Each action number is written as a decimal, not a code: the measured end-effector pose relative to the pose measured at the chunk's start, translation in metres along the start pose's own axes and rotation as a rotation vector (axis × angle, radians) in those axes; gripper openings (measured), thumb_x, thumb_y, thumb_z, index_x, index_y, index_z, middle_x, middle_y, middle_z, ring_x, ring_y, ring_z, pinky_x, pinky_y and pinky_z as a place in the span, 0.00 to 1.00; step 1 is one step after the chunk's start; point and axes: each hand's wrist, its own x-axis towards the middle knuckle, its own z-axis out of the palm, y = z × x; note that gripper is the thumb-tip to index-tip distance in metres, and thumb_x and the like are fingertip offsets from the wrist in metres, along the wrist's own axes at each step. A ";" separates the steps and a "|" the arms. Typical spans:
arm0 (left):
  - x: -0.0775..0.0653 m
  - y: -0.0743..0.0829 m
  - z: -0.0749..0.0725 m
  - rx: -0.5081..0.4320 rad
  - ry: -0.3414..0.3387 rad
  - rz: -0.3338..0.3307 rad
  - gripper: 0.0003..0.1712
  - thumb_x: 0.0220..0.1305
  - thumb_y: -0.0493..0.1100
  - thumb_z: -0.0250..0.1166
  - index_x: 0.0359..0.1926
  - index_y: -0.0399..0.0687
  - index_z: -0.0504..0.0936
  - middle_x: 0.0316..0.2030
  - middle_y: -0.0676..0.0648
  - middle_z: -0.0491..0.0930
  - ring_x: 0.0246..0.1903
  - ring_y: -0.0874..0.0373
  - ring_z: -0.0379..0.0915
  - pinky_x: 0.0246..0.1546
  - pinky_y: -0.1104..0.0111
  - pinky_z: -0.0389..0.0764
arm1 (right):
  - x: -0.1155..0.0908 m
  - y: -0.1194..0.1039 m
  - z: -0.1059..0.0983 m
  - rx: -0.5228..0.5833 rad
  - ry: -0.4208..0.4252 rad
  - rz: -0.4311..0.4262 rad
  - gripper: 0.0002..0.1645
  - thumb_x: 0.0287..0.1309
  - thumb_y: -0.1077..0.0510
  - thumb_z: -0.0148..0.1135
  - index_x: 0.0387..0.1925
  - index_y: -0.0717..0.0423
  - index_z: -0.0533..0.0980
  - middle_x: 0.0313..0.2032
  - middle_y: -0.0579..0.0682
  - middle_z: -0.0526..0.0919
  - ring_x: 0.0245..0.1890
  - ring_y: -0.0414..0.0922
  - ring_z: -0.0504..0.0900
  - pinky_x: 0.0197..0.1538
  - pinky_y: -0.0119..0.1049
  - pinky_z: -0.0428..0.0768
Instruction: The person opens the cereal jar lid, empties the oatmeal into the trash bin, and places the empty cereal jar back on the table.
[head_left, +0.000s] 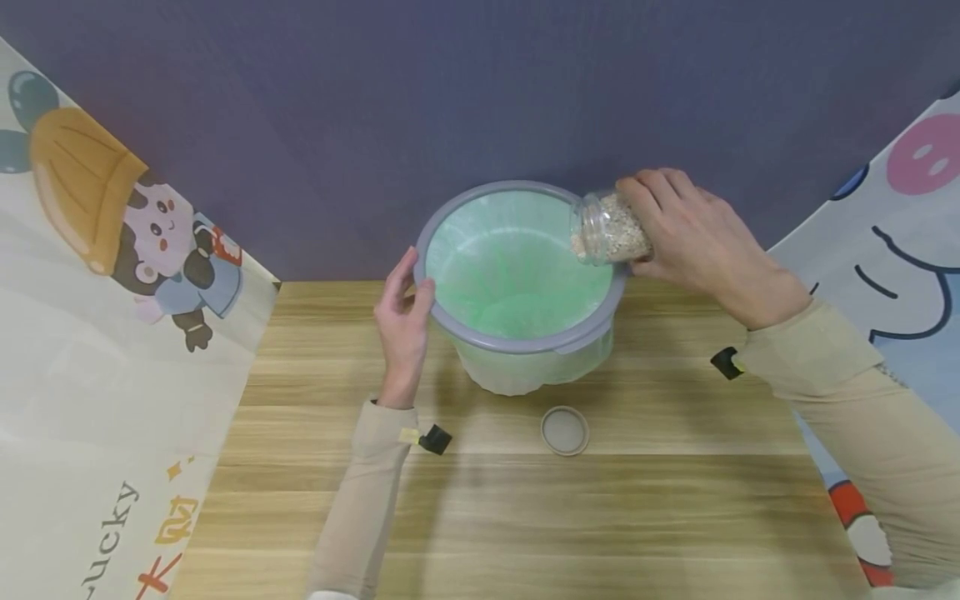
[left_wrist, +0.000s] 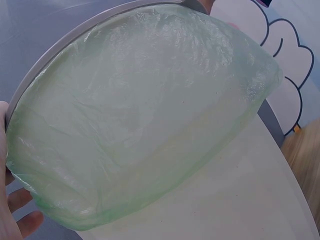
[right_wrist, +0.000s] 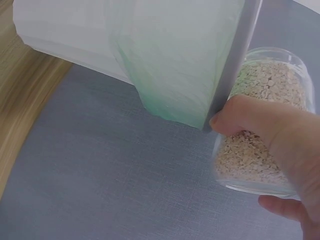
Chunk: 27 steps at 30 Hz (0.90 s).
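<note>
A trash can with a grey rim is lined with a thin green plastic bag. My left hand rests against the rim's left side, thumb and fingers spread along it. My right hand grips a clear glass jar of rolled oats. The jar lies tipped nearly on its side, its uncovered mouth pointing left over the can's right rim. In the right wrist view, the thumb crosses the glass beside the rim. Oats reach up close to the jar's mouth.
A small round lid lies on the wood-grain table in front of the can. Behind stands a dark blue-grey wall. Cartoon-printed panels flank the table on both sides.
</note>
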 end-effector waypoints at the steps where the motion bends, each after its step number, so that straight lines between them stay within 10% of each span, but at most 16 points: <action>1: 0.000 0.000 0.000 -0.001 0.000 0.002 0.28 0.72 0.40 0.62 0.70 0.41 0.74 0.70 0.50 0.74 0.62 0.56 0.75 0.56 0.66 0.82 | 0.000 0.000 0.000 0.000 -0.001 -0.001 0.56 0.29 0.61 0.87 0.63 0.64 0.66 0.58 0.65 0.74 0.58 0.66 0.73 0.52 0.65 0.82; 27: -0.001 -0.003 0.004 -0.012 0.015 0.003 0.27 0.71 0.39 0.62 0.70 0.40 0.75 0.70 0.47 0.74 0.60 0.56 0.75 0.55 0.67 0.83 | -0.002 0.002 0.005 -0.020 0.035 -0.033 0.56 0.28 0.61 0.87 0.62 0.64 0.67 0.57 0.64 0.74 0.57 0.65 0.73 0.50 0.63 0.83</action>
